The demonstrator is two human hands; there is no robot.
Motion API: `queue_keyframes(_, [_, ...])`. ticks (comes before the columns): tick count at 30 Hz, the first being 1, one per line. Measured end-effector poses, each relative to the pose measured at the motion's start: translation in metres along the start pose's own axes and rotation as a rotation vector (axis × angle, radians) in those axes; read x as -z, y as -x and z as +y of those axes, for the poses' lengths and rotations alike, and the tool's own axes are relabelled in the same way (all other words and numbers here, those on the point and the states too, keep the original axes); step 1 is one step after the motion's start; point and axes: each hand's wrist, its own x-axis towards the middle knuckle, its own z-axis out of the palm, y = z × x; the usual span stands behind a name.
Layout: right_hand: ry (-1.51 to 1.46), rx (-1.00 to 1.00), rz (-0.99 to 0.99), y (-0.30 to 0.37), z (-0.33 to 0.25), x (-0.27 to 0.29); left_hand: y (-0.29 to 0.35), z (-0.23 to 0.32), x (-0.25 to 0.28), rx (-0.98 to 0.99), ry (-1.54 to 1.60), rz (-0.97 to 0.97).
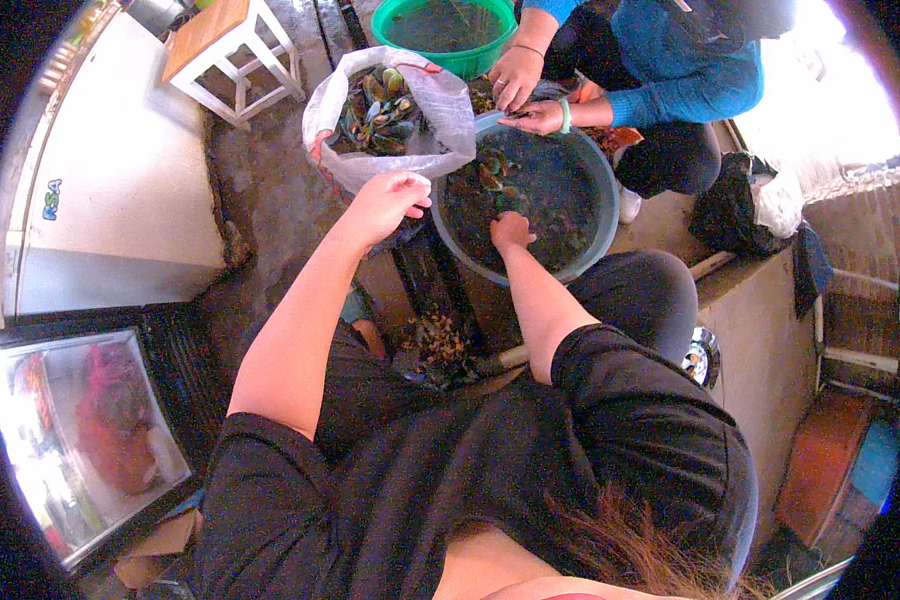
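A white plastic bag (448,120) with its mouth wide apart holds green-and-dark mussels (378,115). My left hand (392,208) is by the bag's near rim with its fingers curled in; whether anything is inside them is hidden. To its right is a round grey-blue basin (610,205) of dark, murky water, with several mussels (497,170) showing near its left side. My right hand (512,231) reaches down into this basin, fingers pointing into the water and partly hidden. I cannot make out anything in its grasp.
Across the basin, a person in a blue sleeve (675,85) handles something dark with both hands (530,100). Behind stands a green tub (382,28) of water. A wooden-topped stool (208,42), a white cabinet (120,180), and a black bag (735,215) stand around. Small scraps (438,340) lie on the floor.
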Motion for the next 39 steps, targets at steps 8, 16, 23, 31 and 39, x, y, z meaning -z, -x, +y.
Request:
queue_keyframes(8, [-0.346, -0.097, 0.216, -0.018, 0.007, 0.031, -0.028, -0.039, 0.000, -0.146, -0.052, -0.029])
queue_keyframes(16, [-0.309, 0.562, 0.078, 0.044, -0.042, 0.158, -0.054, -0.047, -0.042, -0.119, -0.261, -0.016])
queue_keyframes(23, [-0.431, 0.854, 0.180, 0.144, -0.070, 0.230, -0.045, -0.018, -0.063, 0.006, 0.173, -0.061])
queue_keyframes(31, [-0.484, 0.852, 0.193, 0.159, -0.070, 0.240, -0.027, -0.017, -0.049, -0.239, 0.071, -0.110])
queue_keyframes(39, [-0.586, 0.842, -0.136, 0.131, -0.067, 0.256, 0.002, 0.005, -0.036, -0.140, 0.097, -0.235])
